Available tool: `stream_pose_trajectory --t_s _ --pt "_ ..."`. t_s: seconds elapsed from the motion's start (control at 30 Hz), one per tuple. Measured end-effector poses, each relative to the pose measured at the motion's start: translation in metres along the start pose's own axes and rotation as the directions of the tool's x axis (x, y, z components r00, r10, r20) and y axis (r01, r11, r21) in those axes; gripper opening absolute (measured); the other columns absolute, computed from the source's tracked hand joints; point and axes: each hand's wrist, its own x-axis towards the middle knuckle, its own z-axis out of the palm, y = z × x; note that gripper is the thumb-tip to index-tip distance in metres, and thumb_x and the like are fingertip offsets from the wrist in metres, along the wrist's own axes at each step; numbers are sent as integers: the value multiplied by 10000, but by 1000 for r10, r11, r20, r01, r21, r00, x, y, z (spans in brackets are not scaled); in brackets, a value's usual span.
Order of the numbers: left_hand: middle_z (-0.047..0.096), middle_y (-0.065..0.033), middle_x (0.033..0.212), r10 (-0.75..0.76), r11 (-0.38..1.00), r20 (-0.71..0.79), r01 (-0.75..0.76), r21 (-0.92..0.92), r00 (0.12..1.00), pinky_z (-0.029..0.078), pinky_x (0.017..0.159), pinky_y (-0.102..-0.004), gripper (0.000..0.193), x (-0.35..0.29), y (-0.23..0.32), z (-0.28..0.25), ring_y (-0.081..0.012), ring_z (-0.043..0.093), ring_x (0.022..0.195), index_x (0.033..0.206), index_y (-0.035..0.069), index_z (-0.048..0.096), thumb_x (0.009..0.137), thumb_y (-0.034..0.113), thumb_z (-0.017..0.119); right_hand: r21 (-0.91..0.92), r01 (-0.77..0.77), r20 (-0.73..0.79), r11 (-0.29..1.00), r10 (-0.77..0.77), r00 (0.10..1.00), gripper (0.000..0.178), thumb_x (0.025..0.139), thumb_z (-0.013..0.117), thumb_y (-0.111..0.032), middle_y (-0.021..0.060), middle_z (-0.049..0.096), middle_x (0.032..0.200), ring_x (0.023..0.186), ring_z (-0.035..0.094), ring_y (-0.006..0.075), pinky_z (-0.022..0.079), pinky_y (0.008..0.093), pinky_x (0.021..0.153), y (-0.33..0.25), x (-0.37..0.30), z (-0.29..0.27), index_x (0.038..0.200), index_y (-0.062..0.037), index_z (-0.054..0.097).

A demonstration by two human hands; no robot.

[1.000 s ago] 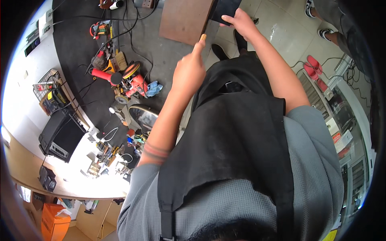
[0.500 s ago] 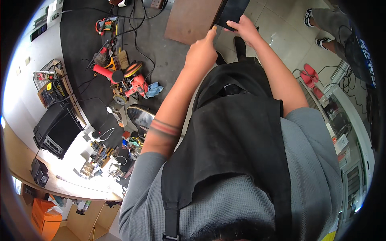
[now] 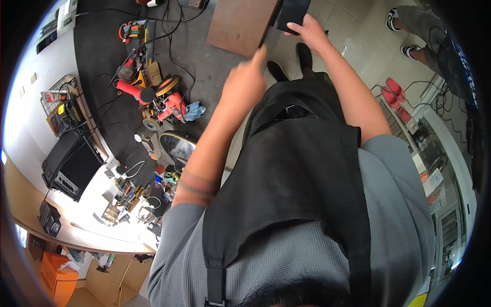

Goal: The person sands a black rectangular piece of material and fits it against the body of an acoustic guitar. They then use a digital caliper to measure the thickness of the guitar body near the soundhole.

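My right hand (image 3: 310, 35) grips the near end of a dark flat panel (image 3: 293, 16), thumb on top and fingers mostly beneath. To its left, a brown rectangular board (image 3: 239, 24) lies on the dark workbench (image 3: 202, 64), reaching to the bench edge. My left hand (image 3: 244, 83) is just short of the board's near right corner, apart from it. One finger points up towards that corner; the others curl under, out of sight. Whether something small is in them is hidden, and motion blurs the hand a little.
On the bench to the left lie a red power tool (image 3: 174, 105) with a blue cloth (image 3: 194, 111), a brush (image 3: 153, 73), cables and a round mirror-like piece (image 3: 178, 147). A black case (image 3: 73, 166) stands farther left. Another person's legs (image 3: 422, 30) show at the right, near pink slippers (image 3: 393, 91).
My left hand has drawn back towards me and slightly left, off the board's corner. The board and panel sit slightly higher and farther left; the right hand still holds the panel.
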Motion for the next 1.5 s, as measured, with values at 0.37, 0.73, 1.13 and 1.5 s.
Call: stream_pose_trajectory --t_s 0.37,0.73,1.13,1.5 --pt "756 -277 1009 -118 946 -174 58 -318 978 568 835 -567 412 -163 -62 5 -512 728 954 1458 180 554 1063 223 661 176 73 -36 982 -68 997 350 1046 696 -102 147 703 1325 1213 716 276 585 424 1051 -41 -75 -68 1346 15 558" --pt "629 -256 1310 -56 992 -733 120 36 678 492 1054 -509 519 -117 -211 59 -451 627 1199 1485 28 548 1013 172 708 788 -67 346 612 -350 871 597 948 465 -164 66 547 857 718 549 206 473 357 718 -103 -268 -4 1506 39 529" --pt "650 -176 1437 457 -265 -308 -203 -943 834 582 1016 -472 508 -239 -16 6 -282 648 1312 1549 54 455 1125 276 625 584 -498 724 641 -133 677 438 1087 397 -302 -5 534 779 572 508 102 449 305 632 -69 -437 140 1313 -11 633" --pt "735 -81 1268 22 -229 -617 -597 -769 786 581 967 -351 321 -292 21 18 -189 729 1103 1382 23 607 1065 9 653 -16 254 308 967 -236 921 356 1149 562 -248 111 738 1193 1028 740 183 595 344 966 -112 -507 90 1318 48 664"
